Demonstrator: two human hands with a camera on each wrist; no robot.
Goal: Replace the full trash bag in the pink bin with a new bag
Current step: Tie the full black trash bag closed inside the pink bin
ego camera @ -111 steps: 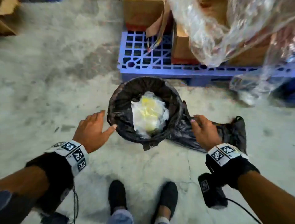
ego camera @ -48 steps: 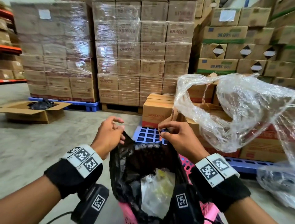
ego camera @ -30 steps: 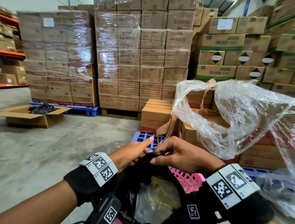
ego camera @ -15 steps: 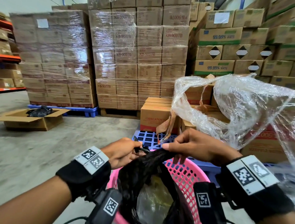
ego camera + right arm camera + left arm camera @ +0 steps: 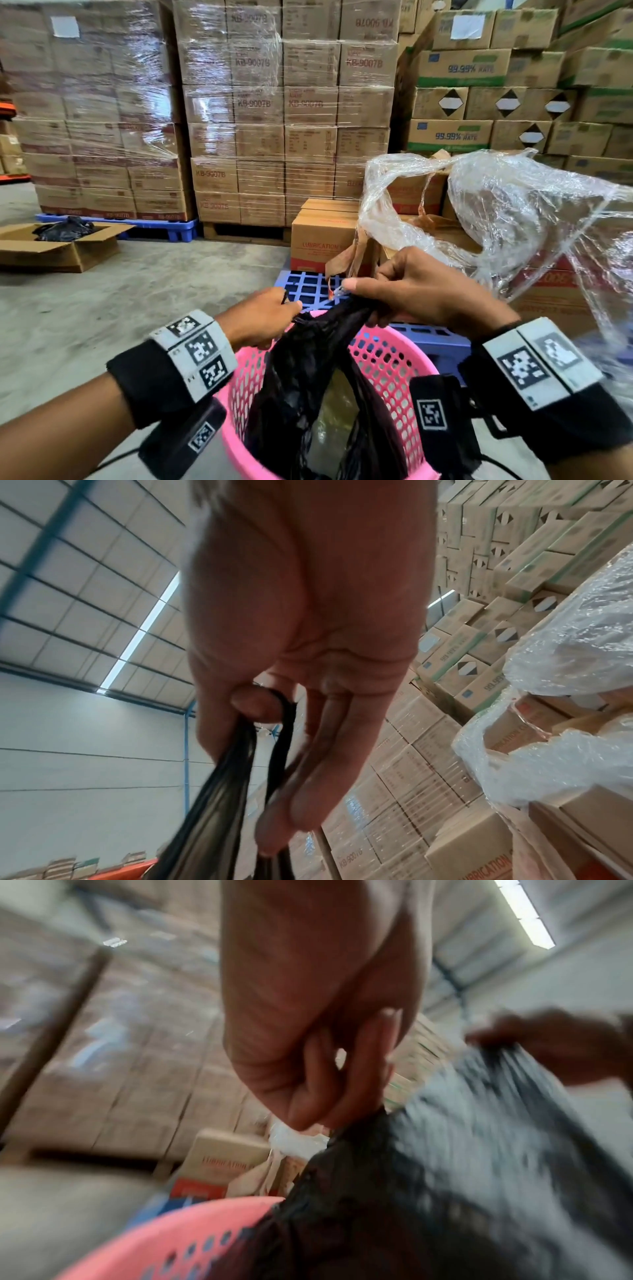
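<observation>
— What are the hands doing?
— The left hand (image 5: pixel 262 317) and the right hand (image 5: pixel 421 291) both pinch the gathered top of the black trash bag (image 5: pixel 308 380), which stands up out of the pink perforated bin (image 5: pixel 387 373).
— And behind it?
— A blue pallet (image 5: pixel 310 287) holds a "LUBRICATION" carton (image 5: pixel 322 240) under crumpled clear plastic wrap (image 5: pixel 513 219). Shrink-wrapped carton stacks (image 5: pixel 287 109) rise beyond. At left, an open cardboard box (image 5: pixel 58 251) sits on the concrete floor (image 5: pixel 154 291).
</observation>
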